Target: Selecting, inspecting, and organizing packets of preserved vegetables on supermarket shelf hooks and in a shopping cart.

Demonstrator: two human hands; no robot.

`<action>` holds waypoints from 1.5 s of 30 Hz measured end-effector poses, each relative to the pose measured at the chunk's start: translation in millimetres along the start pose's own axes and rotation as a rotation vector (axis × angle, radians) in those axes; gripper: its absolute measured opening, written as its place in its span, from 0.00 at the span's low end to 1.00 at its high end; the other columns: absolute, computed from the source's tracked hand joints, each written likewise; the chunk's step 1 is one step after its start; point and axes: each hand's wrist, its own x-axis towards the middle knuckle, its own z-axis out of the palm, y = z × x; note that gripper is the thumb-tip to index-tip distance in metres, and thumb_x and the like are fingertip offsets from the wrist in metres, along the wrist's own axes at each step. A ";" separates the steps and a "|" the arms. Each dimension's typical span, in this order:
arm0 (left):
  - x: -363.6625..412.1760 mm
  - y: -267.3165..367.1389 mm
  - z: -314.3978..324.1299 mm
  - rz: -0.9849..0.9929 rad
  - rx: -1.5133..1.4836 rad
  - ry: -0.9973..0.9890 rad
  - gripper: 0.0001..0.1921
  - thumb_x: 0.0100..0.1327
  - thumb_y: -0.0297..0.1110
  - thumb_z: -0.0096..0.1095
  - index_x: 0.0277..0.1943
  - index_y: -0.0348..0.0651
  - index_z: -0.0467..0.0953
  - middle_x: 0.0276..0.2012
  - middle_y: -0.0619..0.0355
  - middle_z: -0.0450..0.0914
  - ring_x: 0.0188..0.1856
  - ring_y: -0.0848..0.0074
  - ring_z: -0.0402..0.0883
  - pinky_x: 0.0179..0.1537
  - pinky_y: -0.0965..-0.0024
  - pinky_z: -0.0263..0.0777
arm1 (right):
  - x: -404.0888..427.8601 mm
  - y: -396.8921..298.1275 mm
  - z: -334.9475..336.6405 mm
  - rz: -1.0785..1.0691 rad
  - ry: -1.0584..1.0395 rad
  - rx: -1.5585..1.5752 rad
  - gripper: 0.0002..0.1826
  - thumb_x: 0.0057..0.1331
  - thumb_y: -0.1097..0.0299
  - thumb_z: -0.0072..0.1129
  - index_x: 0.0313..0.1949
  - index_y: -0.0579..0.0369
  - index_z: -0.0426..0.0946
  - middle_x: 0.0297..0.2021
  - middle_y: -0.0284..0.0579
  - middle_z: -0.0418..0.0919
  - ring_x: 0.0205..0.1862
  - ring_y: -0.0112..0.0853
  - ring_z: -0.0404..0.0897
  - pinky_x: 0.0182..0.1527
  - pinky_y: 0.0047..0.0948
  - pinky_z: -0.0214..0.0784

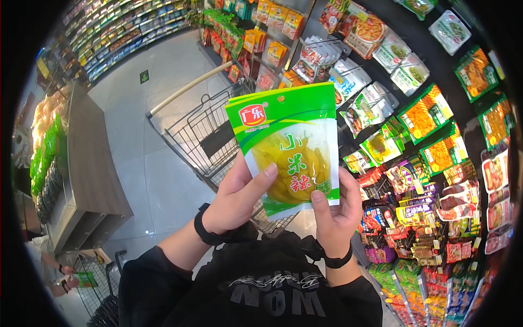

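My left hand grips the left side of a green-and-white plastic packet of yellow pickled chili peppers, its thumb across the front. On the lower right edge, my right hand holds the same packet. The front faces me, bears writing and has a clear window onto the peppers. Another packet edge shows behind it at the top and lower left, so at least two seem stacked; the rear one is mostly hidden. Beyond them stands a wire shopping cart with a pale handle. Both wrists wear black bands.
Hanging food packets fill the black display rack at right. At left stands a wooden counter with green goods. Lower left, another person's hands hold a green packet over a second wire cart. Stocked shelves line the back.
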 end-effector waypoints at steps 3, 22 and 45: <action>-5.8 17.9 7.0 0.033 0.010 -0.080 0.28 0.75 0.31 0.50 0.72 0.39 0.50 0.67 0.54 0.65 0.68 0.72 0.64 0.68 0.62 0.59 | -5.1 -13.1 2.8 -0.084 0.024 -0.003 0.27 0.63 0.78 0.65 0.59 0.67 0.66 0.54 0.50 0.73 0.56 0.33 0.75 0.59 0.32 0.66; -21.3 66.1 36.6 0.135 0.284 -0.298 0.30 0.61 0.25 0.71 0.64 0.36 0.65 0.57 0.54 0.77 0.56 0.76 0.77 0.57 0.68 0.72 | -15.9 -46.0 2.6 -0.217 0.137 0.070 0.27 0.62 0.80 0.65 0.60 0.66 0.65 0.57 0.53 0.70 0.58 0.36 0.73 0.62 0.35 0.65; -14.7 62.9 23.7 0.048 -0.071 -0.121 0.24 0.79 0.46 0.36 0.66 0.36 0.62 0.59 0.54 0.74 0.60 0.75 0.74 0.61 0.69 0.69 | -20.8 -49.6 36.5 -0.270 0.190 -0.041 0.26 0.65 0.68 0.65 0.57 0.64 0.64 0.49 0.46 0.73 0.49 0.28 0.75 0.54 0.28 0.67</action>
